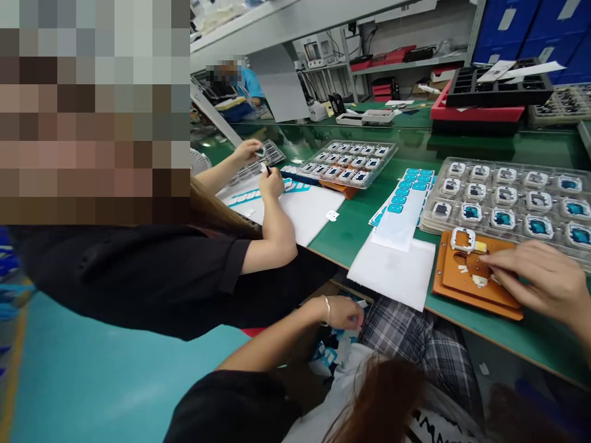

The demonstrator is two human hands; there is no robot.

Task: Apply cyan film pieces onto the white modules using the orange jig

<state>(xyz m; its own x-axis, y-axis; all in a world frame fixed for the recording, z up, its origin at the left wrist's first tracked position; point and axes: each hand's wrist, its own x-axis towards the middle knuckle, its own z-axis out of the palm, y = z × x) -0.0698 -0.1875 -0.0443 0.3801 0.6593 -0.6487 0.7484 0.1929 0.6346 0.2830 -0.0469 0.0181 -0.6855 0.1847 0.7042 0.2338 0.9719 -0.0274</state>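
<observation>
My right hand (545,277) is over an orange fixture block (501,301) at the table's front edge. Its thumb and forefinger are pinched at the fixture's raised middle; whatever is between them is too small to make out. A white square frame (463,239) sits at the fixture's upper left corner, beside a yellow piece (481,247). Below the table edge, my left hand (346,312) hangs with curled fingers above a box of blue and white scraps (330,354). A small white piece (362,303) shows at its fingertips; I cannot tell if it is gripped.
A clear tray (429,212) of white frames, some with blue film, lies behind the fixture. Blue sticker sheets (401,215) and a white foam sheet (392,267) lie to its left. A co-worker (272,184) handles small parts close on the left, near another tray (323,166).
</observation>
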